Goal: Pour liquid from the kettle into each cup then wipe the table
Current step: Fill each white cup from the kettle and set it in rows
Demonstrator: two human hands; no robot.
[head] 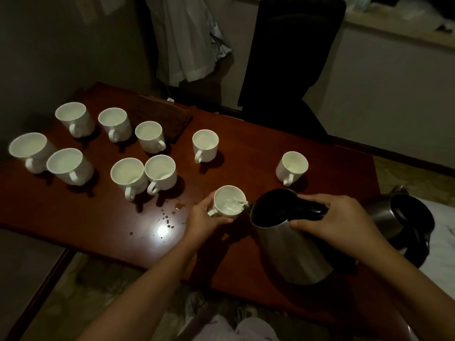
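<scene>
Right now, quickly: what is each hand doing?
Left hand: closed around the cup being filled, steadying it on the table.
Right hand: closed on the handle of the tilted kettle, pouring.

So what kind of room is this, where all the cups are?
Probably a bedroom or a hotel room, though I can't be sure. Clothes hang by the wall, a dark chair stands behind the wooden table, and what looks like white bedding lies at the right.
</scene>
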